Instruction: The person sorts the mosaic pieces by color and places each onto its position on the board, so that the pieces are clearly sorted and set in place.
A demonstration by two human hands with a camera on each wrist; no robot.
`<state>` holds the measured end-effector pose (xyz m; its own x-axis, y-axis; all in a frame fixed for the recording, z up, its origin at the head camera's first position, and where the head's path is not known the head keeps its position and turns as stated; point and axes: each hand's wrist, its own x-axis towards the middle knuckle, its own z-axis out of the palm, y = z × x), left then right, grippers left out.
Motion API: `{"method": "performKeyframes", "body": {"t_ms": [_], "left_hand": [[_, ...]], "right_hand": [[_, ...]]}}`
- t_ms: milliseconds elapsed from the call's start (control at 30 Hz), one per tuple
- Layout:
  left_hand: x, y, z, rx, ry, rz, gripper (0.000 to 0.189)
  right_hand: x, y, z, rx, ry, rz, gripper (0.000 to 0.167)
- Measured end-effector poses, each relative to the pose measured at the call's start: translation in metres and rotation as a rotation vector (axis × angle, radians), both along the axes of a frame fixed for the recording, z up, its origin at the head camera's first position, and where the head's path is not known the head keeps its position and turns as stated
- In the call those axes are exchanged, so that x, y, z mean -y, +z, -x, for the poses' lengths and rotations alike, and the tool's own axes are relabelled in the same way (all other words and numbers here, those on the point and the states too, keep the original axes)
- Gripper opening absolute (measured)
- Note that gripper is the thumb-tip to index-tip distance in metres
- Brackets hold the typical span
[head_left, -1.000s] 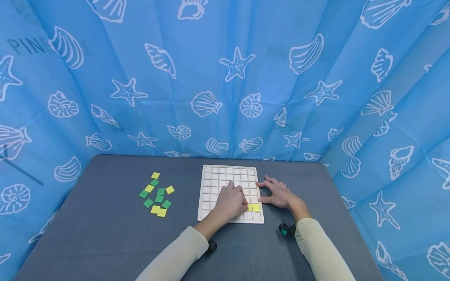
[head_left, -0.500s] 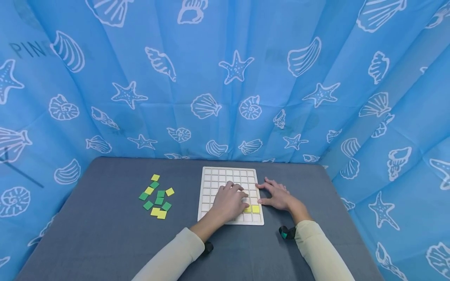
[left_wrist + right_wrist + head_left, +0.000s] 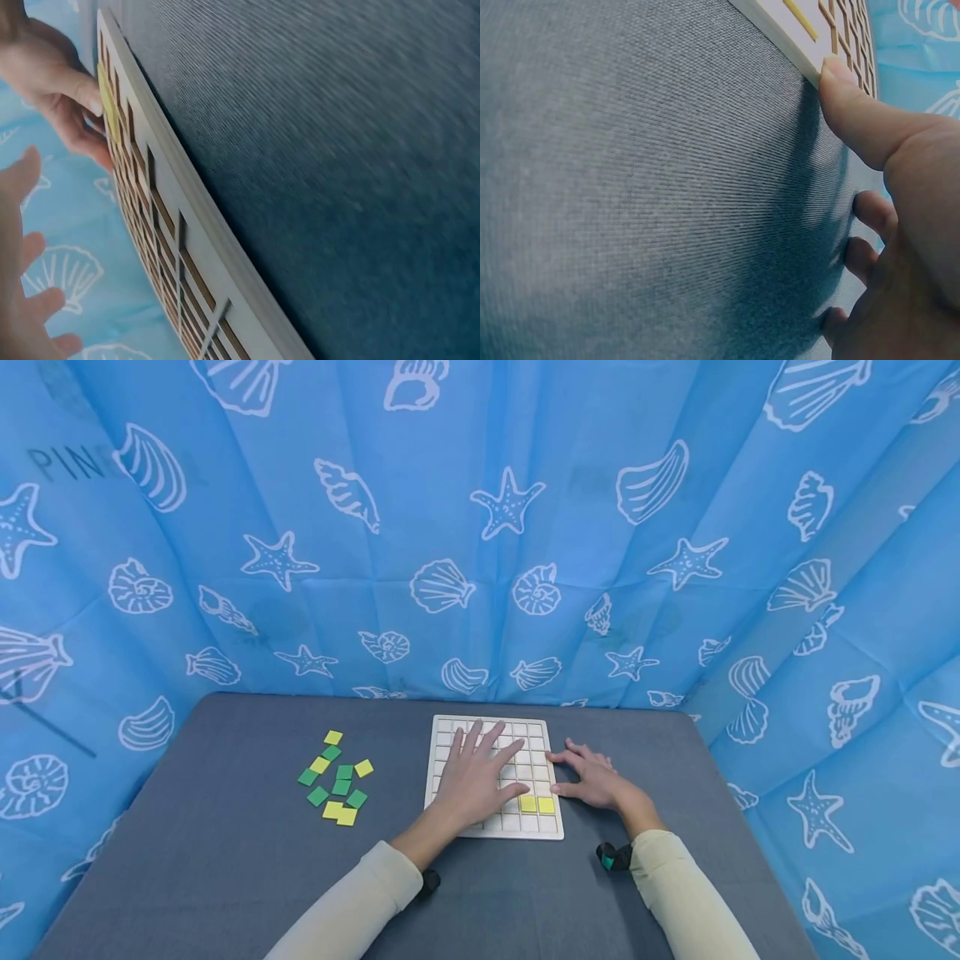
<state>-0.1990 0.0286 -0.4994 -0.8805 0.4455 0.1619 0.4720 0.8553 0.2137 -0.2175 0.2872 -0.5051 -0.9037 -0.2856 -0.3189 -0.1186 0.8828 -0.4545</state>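
Note:
A white gridded board point(image 3: 540, 750) lies on the table. Two yellow tiles point(image 3: 528, 804) sit side by side at the right end of its second row from the front. My left hand point(image 3: 472, 781) hovers over the left and middle cells with fingers spread and nothing in it; the left wrist view shows those fingers point(image 3: 36, 307) above the grid. At the board's right edge rests my right hand point(image 3: 592, 777). Its thumb touches the rim in the right wrist view, while the other fingers of that hand point(image 3: 874, 214) lie loosely bent beside the board.
Loose green tiles point(image 3: 318, 796) and yellow tiles point(image 3: 347, 817) lie scattered on the grey table point(image 3: 247, 843), left of the board. A blue curtain point(image 3: 480, 610) with white shell prints hangs behind the table and along both sides.
The left hand's bunched fingers have lifted from the left one of the two yellow tiles and spread, and the hand has shifted left. That tile is now fully visible. The right hand has stayed put.

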Motion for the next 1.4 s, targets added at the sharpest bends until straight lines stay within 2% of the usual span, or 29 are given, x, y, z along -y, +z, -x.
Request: {"method": "performKeyframes", "body": {"t_ms": [300, 567, 900, 1133, 1400], "left_hand": [[0.018, 0.0, 0.001, -0.018, -0.008, -0.028, 0.082], [0.04, -0.007, 0.005, -0.002, 0.036, -0.04, 0.084], [0.073, -0.012, 0.007, 0.034, 0.099, -0.054, 0.086], [0.091, -0.019, 0.009, -0.006, 0.127, -0.037, 0.088], [0.111, -0.02, 0.011, 0.0, 0.164, -0.009, 0.088]], "right_hand": [[0.001, -0.001, 0.001, 0.003, 0.016, -0.003, 0.067], [-0.001, 0.0, 0.0, -0.029, 0.024, -0.026, 0.067], [0.001, 0.0, 0.001, -0.018, 0.033, -0.027, 0.067], [0.0, -0.003, 0.002, -0.018, 0.034, -0.027, 0.068], [0.0, -0.002, 0.002, -0.02, 0.038, -0.016, 0.068]]}}
